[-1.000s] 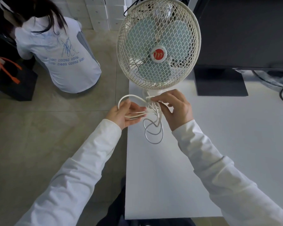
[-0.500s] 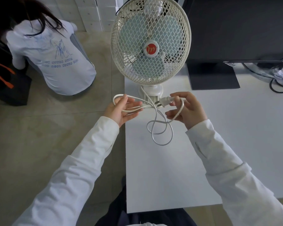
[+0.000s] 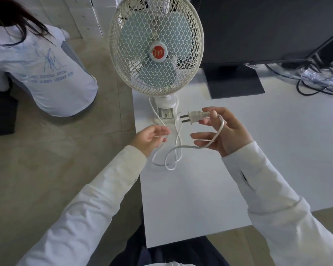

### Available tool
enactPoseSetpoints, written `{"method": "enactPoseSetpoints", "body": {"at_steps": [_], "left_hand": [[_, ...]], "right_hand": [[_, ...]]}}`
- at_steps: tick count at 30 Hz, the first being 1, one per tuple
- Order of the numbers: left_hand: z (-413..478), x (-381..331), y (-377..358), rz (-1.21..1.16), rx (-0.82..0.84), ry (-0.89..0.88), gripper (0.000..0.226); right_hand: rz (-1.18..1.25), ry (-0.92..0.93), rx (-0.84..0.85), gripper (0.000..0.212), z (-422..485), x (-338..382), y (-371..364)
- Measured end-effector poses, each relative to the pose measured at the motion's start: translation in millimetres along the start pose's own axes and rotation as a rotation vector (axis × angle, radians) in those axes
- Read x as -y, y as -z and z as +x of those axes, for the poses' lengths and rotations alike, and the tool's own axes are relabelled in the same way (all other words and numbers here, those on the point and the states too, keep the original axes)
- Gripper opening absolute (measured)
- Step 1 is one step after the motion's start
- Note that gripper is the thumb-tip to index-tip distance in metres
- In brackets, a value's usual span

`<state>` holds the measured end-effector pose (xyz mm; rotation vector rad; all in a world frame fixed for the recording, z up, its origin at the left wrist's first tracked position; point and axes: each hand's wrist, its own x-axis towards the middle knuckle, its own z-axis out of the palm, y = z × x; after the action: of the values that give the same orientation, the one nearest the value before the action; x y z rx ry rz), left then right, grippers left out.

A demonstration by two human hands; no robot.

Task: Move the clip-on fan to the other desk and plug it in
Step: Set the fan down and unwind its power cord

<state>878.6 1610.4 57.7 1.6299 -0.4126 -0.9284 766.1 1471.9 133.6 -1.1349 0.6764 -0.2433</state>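
2 hands work the cord (image 3: 178, 150): the right hand (image 3: 224, 131) pinches the plug (image 3: 195, 116), the left hand (image 3: 150, 138) hangs loosely open beside the slack. Beyond, the clip-on fan (image 3: 156, 52) sits clamped to the white desk (image 3: 277, 150) edge. I'd say plugging in comes next; no socket is visible.

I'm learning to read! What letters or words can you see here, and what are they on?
"m": white curly letter on the red badge in the middle of the fan.
Monitor logo: too small to read.
Blue print on the other person's shirt: too blurred to read.
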Motion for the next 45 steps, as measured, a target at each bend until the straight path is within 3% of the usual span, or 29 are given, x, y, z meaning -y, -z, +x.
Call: {"method": "enactPoseSetpoints", "body": {"at_steps": [3, 7, 10, 12, 14, 18, 22, 26, 31, 34, 37, 41, 45], "left_hand": [[-5.4, 10.9, -14.4, 0.080, 0.162, 0.064, 0.038], [-13.3, 20.0, -21.2, 0.092, 0.366, 0.103, 0.026], [-18.7, 21.1, -16.5, 0.015, 0.431, 0.144, 0.036], [-22.1, 22.4, -11.7, 0.021, 0.443, 0.138, 0.028], [-23.3, 24.8, -6.3, 0.157, 0.422, 0.103, 0.010], [-22.5, 33.4, 2.9, 0.410, 0.350, 0.078, 0.028], [-22.2, 33.2, 8.2, 0.366, 0.227, 0.055, 0.021], [-22.3, 25.2, 20.4, 0.274, 0.006, -0.032, 0.019], [-21.3, 16.7, 36.5, 0.104, -0.207, -0.116, 0.030], [-19.2, 14.9, 38.1, 0.103, -0.237, -0.124, 0.030], [-17.4, 13.0, 34.9, 0.121, -0.238, -0.111, 0.029], [-17.3, 10.3, 32.2, 0.151, -0.298, -0.122, 0.029], [-14.8, 1.9, 26.2, 0.079, -0.339, -0.155, 0.029]], "right_hand": [[0.048, 0.027, -0.023, 0.018, -0.6, 6.7, 1.9], [0.094, 0.071, -0.122, 0.018, 2.4, 15.3, 11.8], [0.126, 0.108, -0.220, 0.018, 5.9, 22.7, 26.7], [0.149, 0.120, -0.280, 0.017, 7.6, 26.8, 39.4], [0.170, 0.108, -0.354, 0.016, 9.8, 29.3, 51.0], [0.159, 0.034, -0.493, 0.019, 14.7, 31.6, 70.0], [0.101, -0.050, -0.603, 0.022, 16.9, 28.8, 90.0], [0.268, -0.081, -0.691, 0.022, 15.4, 22.4, 114.5], [0.514, -0.119, -0.702, 0.031, 13.1, 16.0, 139.0], [0.554, -0.170, -0.638, 0.036, 13.7, 11.5, 144.3], [0.544, -0.190, -0.563, 0.027, 13.4, 2.8, 141.0], [0.265, -0.178, -0.463, 0.017, 9.9, -10.0, 128.2], [-0.077, -0.165, -0.484, 0.010, -1.9, -18.3, 128.1]]}}
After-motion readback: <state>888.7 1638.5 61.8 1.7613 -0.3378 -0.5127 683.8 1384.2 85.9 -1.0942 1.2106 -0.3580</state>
